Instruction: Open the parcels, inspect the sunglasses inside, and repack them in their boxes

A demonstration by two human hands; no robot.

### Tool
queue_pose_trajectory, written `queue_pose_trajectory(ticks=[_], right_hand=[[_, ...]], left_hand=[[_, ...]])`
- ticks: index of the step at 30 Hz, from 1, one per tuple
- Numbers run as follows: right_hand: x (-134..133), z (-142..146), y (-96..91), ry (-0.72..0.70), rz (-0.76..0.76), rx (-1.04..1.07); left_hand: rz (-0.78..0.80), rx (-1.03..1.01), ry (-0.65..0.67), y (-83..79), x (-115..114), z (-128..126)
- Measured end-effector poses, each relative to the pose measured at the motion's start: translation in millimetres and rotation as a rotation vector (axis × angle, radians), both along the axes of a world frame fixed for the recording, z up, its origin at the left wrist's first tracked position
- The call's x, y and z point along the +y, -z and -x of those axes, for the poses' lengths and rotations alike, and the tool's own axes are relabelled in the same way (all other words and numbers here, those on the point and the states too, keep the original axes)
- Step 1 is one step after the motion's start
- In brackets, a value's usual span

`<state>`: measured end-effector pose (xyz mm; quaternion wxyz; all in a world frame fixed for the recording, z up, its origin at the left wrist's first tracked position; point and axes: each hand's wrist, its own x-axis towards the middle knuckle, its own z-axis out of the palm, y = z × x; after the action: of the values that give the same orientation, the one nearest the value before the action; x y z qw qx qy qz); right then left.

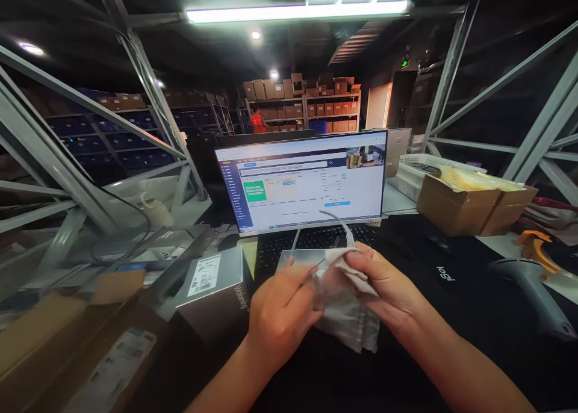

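Note:
Both my hands hold a crumpled clear plastic bag [345, 316] above the dark desk mat [456, 316], just in front of the keyboard [311, 239]. My left hand [280, 313] pinches the bag's left side with its fingers closed. My right hand [383, 286] grips the upper right of the bag, fingers curled round it. A white cable [339, 220] arcs up out of the bag near my right fingers. What else the bag contains is hidden.
A lit monitor [302, 181] stands behind the keyboard. A grey box [217, 289] sits at left beside cardboard boxes [54, 347]. An open cardboard box [469, 205] and a handheld scanner [533, 286] lie at right. A person in orange [257, 121] stands by far shelves.

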<state>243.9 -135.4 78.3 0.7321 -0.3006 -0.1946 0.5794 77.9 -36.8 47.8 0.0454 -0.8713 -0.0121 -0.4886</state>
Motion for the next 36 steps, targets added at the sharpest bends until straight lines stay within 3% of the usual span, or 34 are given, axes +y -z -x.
queue_pose_trajectory(ticks=[5, 9, 13, 15, 17, 20, 23, 25, 29, 33, 36], right_hand=[[3, -15, 0.2, 0.110, 0.044, -0.023], [3, -46, -1.6, 0.214, -0.025, -0.238], [-3, -68, -3.7, 0.702, -0.115, -0.564], [-9, -63, -4.2, 0.927, -0.116, -0.761], [-17, -49, -4.2, 1.042, -0.103, -0.956], [-23, -21, -1.4, 1.073, -0.168, -1.296], [-17, 1, 8.1, 1.004, -0.371, -1.639], [-10, 12, 18.2, 0.943, -0.507, -1.759], [-3, 31, 37.2, 0.886, -0.629, -1.853], [-4, 31, 40.2, 0.795, -0.735, -1.964], [1, 12, 31.4, 0.831, -0.641, -1.886]], left_hand=[[0.099, -0.075, -0.063, -1.6, -4, -3], [0.152, -0.104, -0.111, -8.5, -8, 3], [0.208, -0.079, -0.160, -15.9, -12, 7], [0.225, -0.051, -0.174, -18.4, -14, 8], [0.231, -0.001, -0.188, -19.9, -16, 8], [0.217, 0.067, -0.204, -20.2, -20, 8], [0.181, 0.096, -0.204, -18.4, -21, 7], [0.166, 0.104, -0.191, -17.2, -21, 8], [0.184, 0.080, -0.168, -16.9, -18, 7], [0.185, 0.036, -0.107, -15.3, -12, 7], [0.230, 0.112, -0.112, -11.7, -9, 5]])
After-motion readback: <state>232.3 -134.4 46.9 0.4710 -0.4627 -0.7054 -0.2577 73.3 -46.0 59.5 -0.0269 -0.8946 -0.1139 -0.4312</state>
